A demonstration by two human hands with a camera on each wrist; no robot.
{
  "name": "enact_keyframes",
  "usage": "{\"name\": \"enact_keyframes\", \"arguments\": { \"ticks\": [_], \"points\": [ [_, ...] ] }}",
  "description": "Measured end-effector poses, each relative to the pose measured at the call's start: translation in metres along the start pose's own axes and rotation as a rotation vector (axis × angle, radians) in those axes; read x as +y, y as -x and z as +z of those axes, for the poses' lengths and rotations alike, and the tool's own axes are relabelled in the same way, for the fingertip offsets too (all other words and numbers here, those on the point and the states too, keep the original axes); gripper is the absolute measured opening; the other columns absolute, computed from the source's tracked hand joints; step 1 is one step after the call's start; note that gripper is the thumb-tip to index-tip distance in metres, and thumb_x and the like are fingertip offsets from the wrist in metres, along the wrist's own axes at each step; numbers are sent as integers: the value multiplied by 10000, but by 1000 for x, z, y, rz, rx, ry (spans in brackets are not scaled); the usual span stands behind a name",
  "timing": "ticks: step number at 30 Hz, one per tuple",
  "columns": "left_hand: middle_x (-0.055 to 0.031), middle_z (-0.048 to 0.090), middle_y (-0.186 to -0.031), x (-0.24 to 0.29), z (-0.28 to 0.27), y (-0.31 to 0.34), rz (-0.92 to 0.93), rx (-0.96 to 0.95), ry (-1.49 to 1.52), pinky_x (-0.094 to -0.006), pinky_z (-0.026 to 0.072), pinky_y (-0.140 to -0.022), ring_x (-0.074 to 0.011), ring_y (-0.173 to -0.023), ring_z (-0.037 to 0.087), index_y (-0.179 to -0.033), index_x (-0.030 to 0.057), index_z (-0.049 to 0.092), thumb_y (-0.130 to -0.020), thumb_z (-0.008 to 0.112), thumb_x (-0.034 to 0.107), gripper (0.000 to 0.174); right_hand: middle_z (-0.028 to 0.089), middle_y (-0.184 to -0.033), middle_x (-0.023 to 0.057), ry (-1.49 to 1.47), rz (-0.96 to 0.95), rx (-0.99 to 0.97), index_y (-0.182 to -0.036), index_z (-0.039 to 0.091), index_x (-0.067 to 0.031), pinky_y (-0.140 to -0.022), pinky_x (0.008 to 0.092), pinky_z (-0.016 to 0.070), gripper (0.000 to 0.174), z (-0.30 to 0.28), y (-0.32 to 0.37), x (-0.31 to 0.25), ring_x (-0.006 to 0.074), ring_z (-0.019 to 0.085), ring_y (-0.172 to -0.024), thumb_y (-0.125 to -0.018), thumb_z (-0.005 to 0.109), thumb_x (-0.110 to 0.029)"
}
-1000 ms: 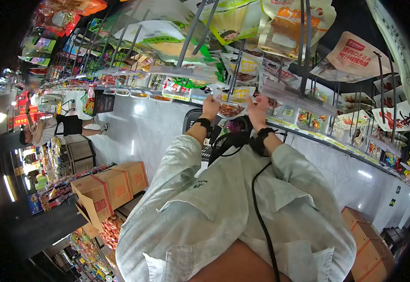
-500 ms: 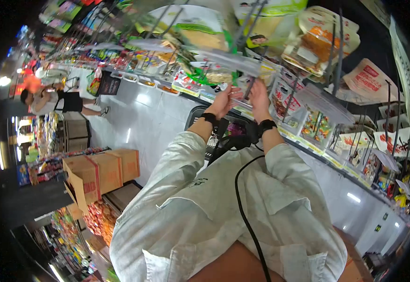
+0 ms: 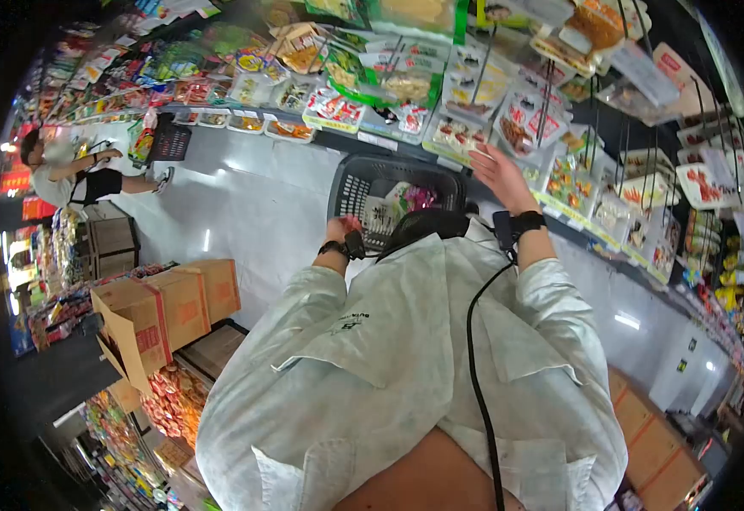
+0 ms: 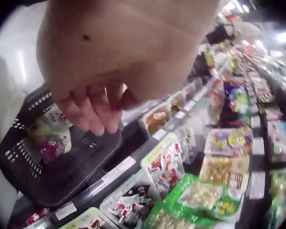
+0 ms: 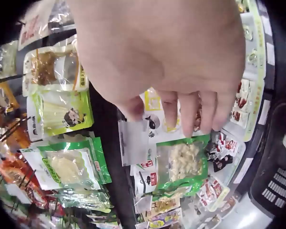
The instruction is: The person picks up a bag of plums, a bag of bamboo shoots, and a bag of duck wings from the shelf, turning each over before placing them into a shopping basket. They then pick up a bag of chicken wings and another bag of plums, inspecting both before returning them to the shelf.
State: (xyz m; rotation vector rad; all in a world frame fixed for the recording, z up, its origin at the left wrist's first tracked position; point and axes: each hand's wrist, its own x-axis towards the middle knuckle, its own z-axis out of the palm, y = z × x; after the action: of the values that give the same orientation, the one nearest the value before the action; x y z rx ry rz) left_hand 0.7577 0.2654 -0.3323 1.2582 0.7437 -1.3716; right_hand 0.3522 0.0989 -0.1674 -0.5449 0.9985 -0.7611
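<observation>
My left hand (image 3: pixel 344 228) is beside the left rim of a dark plastic shopping basket (image 3: pixel 339 189). Its fingers hang loosely bent with nothing in them, and overlap the basket in the left wrist view. Inside the basket lie a pale packet (image 3: pixel 380 215) and a purple one (image 3: pixel 415 198). Over the shelf edge to the basket's right, my right hand (image 3: pixel 504 177) has relaxed, spread fingers and holds nothing. Its fingertips overlap a white and yellow hanging packet (image 5: pixel 153 107) in the right wrist view, just above a green-edged packet (image 5: pixel 183 162).
Hanging snack packets (image 3: pixel 415 72) and shelf trays (image 3: pixel 291 130) line the far side. Metal hooks (image 3: pixel 545 102) stick out toward me. Cardboard boxes (image 3: pixel 167 307) stand left behind me. Another person (image 3: pixel 82 175) is far left, near a second basket (image 3: pixel 170 140). A black cable (image 3: pixel 472 341) hangs down my shirt.
Both hands were together at a white and yellow packet, then came off it. The left has drawn back to the basket's left side; the right has moved rightward. The view has shifted, revealing more basket.
</observation>
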Motion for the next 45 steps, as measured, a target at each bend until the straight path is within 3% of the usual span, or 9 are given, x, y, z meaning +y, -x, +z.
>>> {"name": "enact_keyframes", "arguments": {
  "ticks": [4,12,13,14,17,22,31,41,45],
  "points": [
    [-77,596,-723,-33,-79,-25,-355,-201,-36,-322,510,-545,-218,-604,585,-804,50,529,-926,408,120,186,613,-1319,103,-8,10,157,-1347,512,-67,-1012,330,453,402,-6,84,29,193,592,-1173,-1023,511,-306],
    [-81,547,-647,-67,-114,-2,-328,-342,-282,-297,503,-580,-209,-600,570,-740,42,528,-909,394,99,223,602,-1305,97,-147,-16,647,-1366,511,-52,-1009,341,467,425,-73,240,142,219,580,-1172,-988,520,-246],
    [-65,534,-628,-67,-128,-44,-573,-1019,-87,-298,497,-575,-203,-592,563,-711,52,531,-916,387,121,260,604,-1292,92,-163,12,698,-1363,513,-52,-996,336,474,422,-78,257,161,212,583,-1154,-986,517,-242],
    [-55,556,-648,-62,-118,-52,-287,-891,-473,-310,499,-580,-202,-611,576,-730,58,546,-917,412,126,240,606,-1279,87,-179,37,747,-1360,516,-51,-983,330,480,419,-84,272,178,204,587,-1136,-985,515,-238],
    [-49,603,-732,-79,-61,2,-142,-187,-305,-332,545,-662,-215,-695,622,-799,68,564,-937,470,175,199,625,-1218,62,-262,83,843,-1332,543,-68,-924,319,504,392,-106,318,235,184,601,-1061,-988,528,-254],
    [-20,656,-772,-78,-4,39,-177,-300,-415,-370,546,-714,-210,-748,637,-859,75,629,-919,487,157,174,639,-1182,48,-359,145,932,-1319,558,-86,-881,318,520,368,-126,378,330,184,614,-1010,-994,517,-253],
    [-46,630,-841,-141,71,282,-191,-857,-602,-360,509,-836,-203,-850,606,-960,25,622,-968,515,140,157,620,-1308,47,23,170,212,-1373,561,-95,-1016,290,421,417,-28,449,340,150,571,-1164,-985,532,-245],
    [-40,625,-871,-102,33,537,978,-1505,-988,-259,482,-753,-122,-811,601,-1093,16,609,-990,560,176,195,699,-1129,48,562,130,-148,-1213,656,-22,-961,291,455,315,37,426,381,153,611,-1037,-936,544,-123],
    [-58,655,-912,-62,3,565,1025,-1688,-958,-257,490,-775,-125,-851,624,-1107,-6,620,-983,570,153,208,692,-1024,25,740,152,-205,-1089,665,-17,-911,290,467,230,71,399,373,141,610,-969,-911,542,-95]
  ]
}}
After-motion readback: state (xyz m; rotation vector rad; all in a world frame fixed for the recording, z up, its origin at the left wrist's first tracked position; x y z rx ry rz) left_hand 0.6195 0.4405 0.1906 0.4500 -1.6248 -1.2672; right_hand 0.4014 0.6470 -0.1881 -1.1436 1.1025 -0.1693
